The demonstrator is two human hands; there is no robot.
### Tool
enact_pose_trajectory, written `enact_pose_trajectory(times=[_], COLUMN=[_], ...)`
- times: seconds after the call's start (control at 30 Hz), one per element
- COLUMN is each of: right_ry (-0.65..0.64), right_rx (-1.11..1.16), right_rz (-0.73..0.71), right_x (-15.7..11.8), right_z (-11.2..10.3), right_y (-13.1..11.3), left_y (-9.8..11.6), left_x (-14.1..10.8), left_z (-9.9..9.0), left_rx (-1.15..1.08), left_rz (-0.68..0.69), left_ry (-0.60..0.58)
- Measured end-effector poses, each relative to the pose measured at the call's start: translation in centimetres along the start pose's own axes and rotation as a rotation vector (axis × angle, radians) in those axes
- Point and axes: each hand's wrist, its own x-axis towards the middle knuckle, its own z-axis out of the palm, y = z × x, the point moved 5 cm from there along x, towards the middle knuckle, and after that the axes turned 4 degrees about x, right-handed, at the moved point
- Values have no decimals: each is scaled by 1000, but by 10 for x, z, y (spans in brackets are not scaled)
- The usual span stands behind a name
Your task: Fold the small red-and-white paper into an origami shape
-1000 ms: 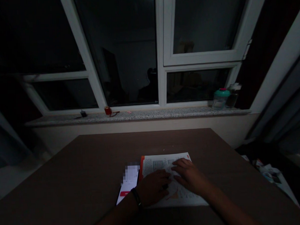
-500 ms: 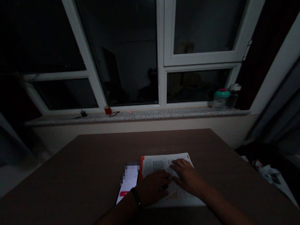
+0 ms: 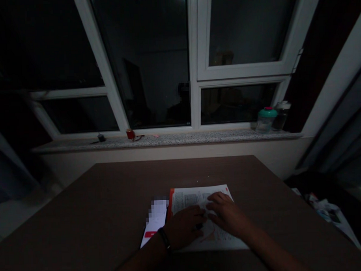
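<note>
Teal-lidded bottle [image 3: 265, 120] on windowsill [image 3: 204, 138], contents unclear; book [image 3: 191, 197] on table [image 3: 117, 193], partly hidden by your right hand [image 3: 226, 213], fingers loosely spread, and your left hand [image 3: 183, 227], its grip too dark to tell.

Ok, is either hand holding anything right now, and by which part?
It can't be told for the left hand: a dark thing shows at its fingers. The right hand is over the book, with nothing visible in its grasp.

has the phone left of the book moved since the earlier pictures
No. Judged against the far edge of the table, the phone lies in the same place, beside the book; only the whole view shifts slightly.
</note>
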Motion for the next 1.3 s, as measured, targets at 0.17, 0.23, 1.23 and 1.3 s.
enact_pose_trajectory(times=[0.17,0.23,1.23,1.3], right_ry=[-15,-11,-67,22], right_rx=[2,1,235,196], right_rz=[6,-10,-210,-139], right_x=[-1,-2,-9,-7], right_z=[-2,-4,-7,-11], right_y=[-2,-4,3,12], left_y=[2,3,4,1], left_x=[1,1,0,-2], left_z=[-2,-4,-7,-6], left_rx=[-9,-13,-21,-29], left_rz=[9,15,-6,-9], left_ry=[-9,-4,-16,-2])
